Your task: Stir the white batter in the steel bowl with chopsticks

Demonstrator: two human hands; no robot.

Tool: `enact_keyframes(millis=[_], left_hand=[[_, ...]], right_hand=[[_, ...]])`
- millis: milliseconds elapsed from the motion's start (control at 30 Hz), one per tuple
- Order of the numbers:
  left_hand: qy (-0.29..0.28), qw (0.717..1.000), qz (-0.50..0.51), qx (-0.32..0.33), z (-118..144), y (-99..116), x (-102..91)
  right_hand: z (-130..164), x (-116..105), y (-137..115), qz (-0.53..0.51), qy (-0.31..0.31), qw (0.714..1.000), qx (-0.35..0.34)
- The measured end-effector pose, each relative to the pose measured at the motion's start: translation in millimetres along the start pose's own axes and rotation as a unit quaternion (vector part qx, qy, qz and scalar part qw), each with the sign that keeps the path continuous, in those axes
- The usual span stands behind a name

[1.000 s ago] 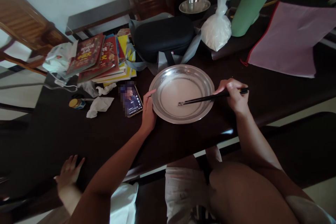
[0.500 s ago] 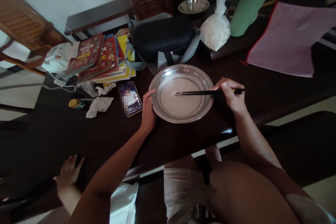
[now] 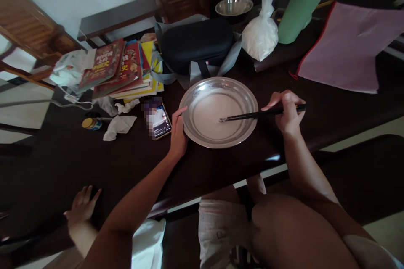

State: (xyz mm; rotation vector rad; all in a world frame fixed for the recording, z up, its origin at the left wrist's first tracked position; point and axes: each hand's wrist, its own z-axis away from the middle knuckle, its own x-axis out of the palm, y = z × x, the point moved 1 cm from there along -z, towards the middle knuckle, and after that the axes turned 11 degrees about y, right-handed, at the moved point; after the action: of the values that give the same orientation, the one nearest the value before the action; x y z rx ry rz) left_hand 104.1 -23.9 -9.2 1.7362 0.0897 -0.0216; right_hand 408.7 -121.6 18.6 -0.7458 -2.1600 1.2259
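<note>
A wide steel basin [image 3: 248, 92] holding a pale whitish liquid stands on the dark table in front of me. My right hand [image 3: 285, 113] grips a pair of dark chopsticks [image 3: 252, 115], whose tips dip into the liquid near the basin's middle. My left hand [image 3: 178, 132] rests against the basin's left rim, fingers curled along it. A phone [image 3: 158, 120] with a lit screen lies just left of that hand.
A stack of books [image 3: 121, 67], a black case [image 3: 195, 44], a white plastic bag [image 3: 260, 35], a small steel bowl [image 3: 233, 6], a green cylinder [image 3: 299, 4] and a pink folder [image 3: 350, 46] lie behind. Crumpled tissues [image 3: 119, 126] and a small jar [image 3: 90, 124] sit at the left. Another person's hand [image 3: 82, 208] rests on the table's near edge.
The chopstick tips have swept around in the liquid, from lower middle to upper left and now back toward the right. My right hand has shifted slightly right. The left hand stays on the rim.
</note>
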Motion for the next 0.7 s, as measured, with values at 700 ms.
enact_keyframes(millis=[700], left_hand=[[0.005, 0.999, 0.021, -0.024, -0.4, -4.0, 0.5]], right_hand=[[-0.9, -0.2, -0.4, 0.004, -0.027, 1.000, -0.001]])
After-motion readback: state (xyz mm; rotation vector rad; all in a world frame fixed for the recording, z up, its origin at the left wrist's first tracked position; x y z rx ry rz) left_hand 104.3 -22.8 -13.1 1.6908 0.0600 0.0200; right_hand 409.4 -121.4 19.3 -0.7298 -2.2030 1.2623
